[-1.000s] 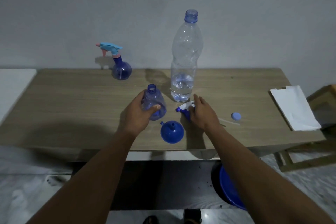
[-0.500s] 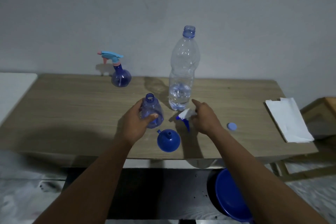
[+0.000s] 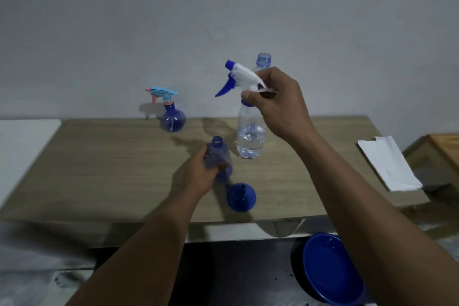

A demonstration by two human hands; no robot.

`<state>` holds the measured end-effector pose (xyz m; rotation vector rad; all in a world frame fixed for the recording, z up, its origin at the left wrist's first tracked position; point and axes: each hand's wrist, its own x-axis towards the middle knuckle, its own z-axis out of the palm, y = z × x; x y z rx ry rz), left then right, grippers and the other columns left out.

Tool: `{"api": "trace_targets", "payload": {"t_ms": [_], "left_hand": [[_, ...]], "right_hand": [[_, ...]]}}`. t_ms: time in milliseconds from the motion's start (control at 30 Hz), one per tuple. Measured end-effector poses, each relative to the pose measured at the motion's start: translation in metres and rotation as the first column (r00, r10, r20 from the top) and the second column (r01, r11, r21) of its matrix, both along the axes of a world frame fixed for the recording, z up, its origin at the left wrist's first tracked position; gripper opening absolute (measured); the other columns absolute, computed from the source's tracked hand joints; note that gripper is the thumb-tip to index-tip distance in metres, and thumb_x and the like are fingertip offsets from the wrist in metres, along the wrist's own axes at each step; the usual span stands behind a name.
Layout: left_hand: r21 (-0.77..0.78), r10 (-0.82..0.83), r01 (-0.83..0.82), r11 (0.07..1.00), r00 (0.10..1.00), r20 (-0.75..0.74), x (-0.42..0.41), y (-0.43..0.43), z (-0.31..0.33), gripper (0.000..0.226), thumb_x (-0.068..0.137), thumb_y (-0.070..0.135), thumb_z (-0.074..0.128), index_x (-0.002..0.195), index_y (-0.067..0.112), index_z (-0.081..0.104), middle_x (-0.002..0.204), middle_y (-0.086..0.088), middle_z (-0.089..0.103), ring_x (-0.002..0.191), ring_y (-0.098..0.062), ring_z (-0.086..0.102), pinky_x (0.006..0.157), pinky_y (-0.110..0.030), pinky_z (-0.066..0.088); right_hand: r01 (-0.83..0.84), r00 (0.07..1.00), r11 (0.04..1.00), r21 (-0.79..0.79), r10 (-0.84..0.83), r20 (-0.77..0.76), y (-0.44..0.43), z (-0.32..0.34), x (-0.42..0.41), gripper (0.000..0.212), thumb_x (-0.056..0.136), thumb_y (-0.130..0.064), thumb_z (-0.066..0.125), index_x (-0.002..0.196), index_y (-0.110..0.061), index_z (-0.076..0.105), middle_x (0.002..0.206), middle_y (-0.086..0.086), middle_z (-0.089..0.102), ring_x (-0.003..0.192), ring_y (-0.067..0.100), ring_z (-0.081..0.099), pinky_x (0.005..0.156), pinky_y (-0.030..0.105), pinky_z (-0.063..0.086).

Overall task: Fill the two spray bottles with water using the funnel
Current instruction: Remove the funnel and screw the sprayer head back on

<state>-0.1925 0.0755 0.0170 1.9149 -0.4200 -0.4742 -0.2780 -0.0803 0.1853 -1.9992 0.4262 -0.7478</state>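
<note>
Sprayer head [image 3: 242, 77] aloft — right hand [image 3: 275, 102]

Single head-worn wide-angle view, aimed forward and downward, close over the light wood-grain rectangular table [image 3: 111, 169], both forearms entering from six o'clock, plain grey wall [image 3: 99, 32] seen at twelve o'clock

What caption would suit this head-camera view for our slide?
Left hand steadies an open spray bottle while right hand lifts its trigger head above the table.
</note>
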Motion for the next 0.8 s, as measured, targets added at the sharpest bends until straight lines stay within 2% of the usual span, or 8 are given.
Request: {"api": "trace_targets", "payload": {"t_ms": [100,200,267,433,533,667,733,800], "left_hand": [[0.008,-0.011,0.011,1.0,1.0,0.003,0.002,0.001,0.003,0.054,0.085,0.009,0.074,0.135,0.014,0.054,0.124,-0.006,0.063,0.094,-0.006,0.058,0.067,0.002,0.041],[0.044,-0.068,0.065,0.997,0.996,0.052,0.003,0.004,0.007,0.059,0.084,0.018,0.077,0.137,0.015,0.051,0.13,-0.002,0.062,0.117,-0.017,0.059,0.097,-0.025,0.048],[0.046,-0.072,0.07,0.997,0.996,0.055,0.005,0.005,0.004,0.061,0.084,0.02,0.077,0.138,0.017,0.051,0.131,-0.002,0.062,0.12,-0.019,0.058,0.102,-0.032,0.047],[0.005,-0.033,0.033,0.999,0.999,0.01,0.011,0.002,-0.008,0.05,0.082,0.018,0.077,0.126,0.028,0.055,0.121,0.008,0.06,0.104,-0.004,0.058,0.079,-0.012,0.044],[-0.054,0.015,-0.022,0.998,0.99,-0.141,0.014,-0.001,-0.018,0.045,0.08,0.011,0.079,0.109,0.036,0.056,0.109,0.006,0.064,0.104,-0.015,0.062,0.088,-0.03,0.051],[-0.04,0.047,-0.055,0.998,0.985,-0.168,0.015,0.0,-0.032,0.061,0.075,0.019,0.084,0.13,0.024,0.057,0.107,0.008,0.065,0.093,-0.009,0.06,0.069,-0.017,0.048],[-0.041,0.043,-0.05,0.998,0.985,-0.166,0.019,-0.002,-0.035,0.064,0.074,0.016,0.084,0.131,0.026,0.056,0.101,0.014,0.063,0.087,0.002,0.058,0.059,-0.007,0.045],[-0.046,0.039,-0.047,0.998,0.987,-0.158,0.021,-0.005,-0.034,0.063,0.073,0.015,0.084,0.129,0.029,0.057,0.1,0.014,0.064,0.089,0.002,0.06,0.061,-0.007,0.046]], "right_hand": [[-0.008,0.996,0.999,0.032,0.005,0.093,0.018,0.01,0.013,0.025,0.084,-0.014,0.077,0.105,-0.014,0.065,0.094,-0.008,0.067,0.085,0.014,0.069,0.08,0.037,0.058],[-0.003,0.988,0.999,0.047,-0.005,0.154,0.027,0.012,0.025,0.025,0.084,-0.011,0.075,0.106,-0.014,0.064,0.096,-0.007,0.067,0.087,0.017,0.068,0.081,0.04,0.058],[-0.003,0.987,0.998,0.059,-0.006,0.163,0.029,0.009,0.03,0.025,0.085,-0.012,0.075,0.108,-0.014,0.063,0.096,-0.009,0.065,0.088,0.016,0.067,0.081,0.039,0.058],[-0.006,0.993,0.995,0.098,-0.005,0.114,0.031,-0.02,0.039,0.023,0.085,-0.018,0.076,0.102,-0.022,0.061,0.09,-0.01,0.066,0.084,0.012,0.065,0.079,0.04,0.058],[-0.015,0.999,0.996,0.085,0.012,0.031,0.034,-0.044,0.039,0.025,0.086,-0.021,0.076,0.103,-0.025,0.058,0.089,-0.012,0.063,0.08,0.004,0.06,0.072,0.032,0.055],[0.001,1.0,0.994,0.11,-0.003,0.026,0.028,-0.046,0.041,0.026,0.085,-0.019,0.076,0.105,-0.021,0.06,0.094,-0.005,0.068,0.087,0.016,0.066,0.082,0.044,0.056],[0.015,0.998,0.998,0.067,-0.018,0.057,0.022,-0.03,0.043,0.027,0.085,-0.019,0.076,0.107,-0.021,0.061,0.096,-0.007,0.068,0.087,0.012,0.067,0.083,0.039,0.057],[0.015,0.996,1.0,0.009,-0.016,0.087,0.016,-0.012,0.044,0.027,0.084,-0.017,0.075,0.108,-0.018,0.062,0.095,-0.01,0.067,0.085,0.008,0.065,0.08,0.031,0.057]]}}
